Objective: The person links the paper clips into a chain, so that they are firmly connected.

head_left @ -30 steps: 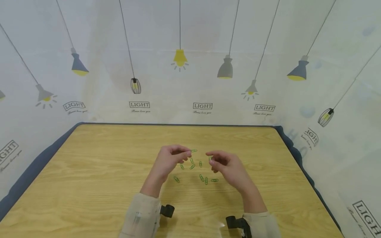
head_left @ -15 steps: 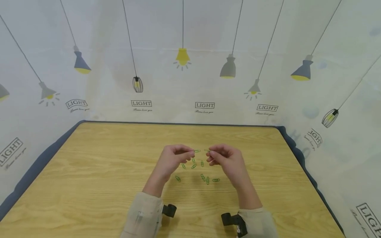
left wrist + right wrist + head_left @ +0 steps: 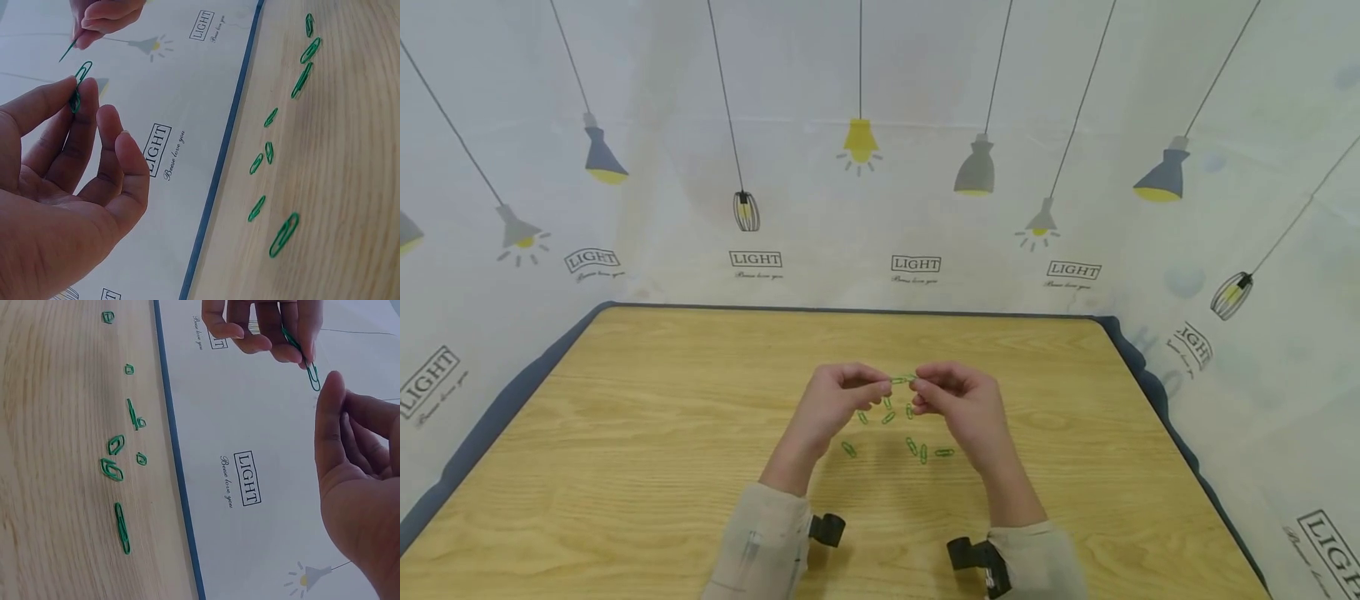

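My left hand [image 3: 835, 408] pinches a green paper clip [image 3: 83, 72] between thumb and fingertips, a loop of it pointing toward the right hand. More green wire shows along those fingers in both wrist views; I cannot tell whether it is the same clip or a second one. Facing it, my right hand [image 3: 962, 404] pinches another green paper clip [image 3: 67, 51], which appears edge-on as a thin line in the left wrist view. The two clips' ends are close together above the table; in the left wrist view a small gap separates them.
Below the hands, several green paper clips [image 3: 923, 454] lie scattered on the wooden table [image 3: 662, 433]. One [image 3: 848, 449] lies apart on the left. A wall covering [image 3: 820, 208] printed with lamps stands behind the table's dark edge [image 3: 820, 310].
My right hand has turned its clip and moved left, closing most of the gap to the clip in my left hand. The left hand stays nearly still, and the view has shifted slightly.
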Available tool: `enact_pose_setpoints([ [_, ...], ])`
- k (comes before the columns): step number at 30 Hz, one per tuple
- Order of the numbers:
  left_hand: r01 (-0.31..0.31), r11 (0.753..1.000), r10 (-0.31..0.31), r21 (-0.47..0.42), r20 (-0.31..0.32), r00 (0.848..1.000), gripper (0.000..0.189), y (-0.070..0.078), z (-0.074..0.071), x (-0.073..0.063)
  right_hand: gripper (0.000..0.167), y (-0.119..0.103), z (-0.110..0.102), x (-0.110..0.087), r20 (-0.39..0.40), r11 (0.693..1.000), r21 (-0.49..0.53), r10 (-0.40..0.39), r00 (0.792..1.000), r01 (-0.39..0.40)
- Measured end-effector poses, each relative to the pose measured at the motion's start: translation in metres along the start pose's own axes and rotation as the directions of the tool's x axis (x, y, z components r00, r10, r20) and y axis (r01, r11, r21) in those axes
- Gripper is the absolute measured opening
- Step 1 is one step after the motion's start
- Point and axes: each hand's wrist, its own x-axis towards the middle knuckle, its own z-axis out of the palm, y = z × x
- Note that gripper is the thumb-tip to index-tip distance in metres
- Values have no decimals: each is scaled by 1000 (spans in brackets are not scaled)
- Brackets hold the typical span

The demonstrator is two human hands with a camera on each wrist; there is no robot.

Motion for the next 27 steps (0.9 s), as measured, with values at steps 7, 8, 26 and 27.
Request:
enact_pose_setpoints([
  [7, -7, 1000, 7, 4, -1, 1000, 22, 0, 0, 0, 18, 1, 6, -1, -31, 999, -29, -23, 999, 22],
  [8, -6, 1000, 6, 5, -1, 1000, 23, 0, 0, 0, 17, 1, 6, -1, -33, 999, -36, -24, 999, 22],
  [26, 1, 1000, -1, 20, 5, 1000, 18, 1, 2, -1, 13, 1, 12, -3, -65, 996, -86, 1, 998, -7],
  [27, 0, 1000, 0, 20, 6, 1000, 18, 1, 2, -1, 13, 1, 12, -3, -67, 996, -87, 2, 998, -8],
])
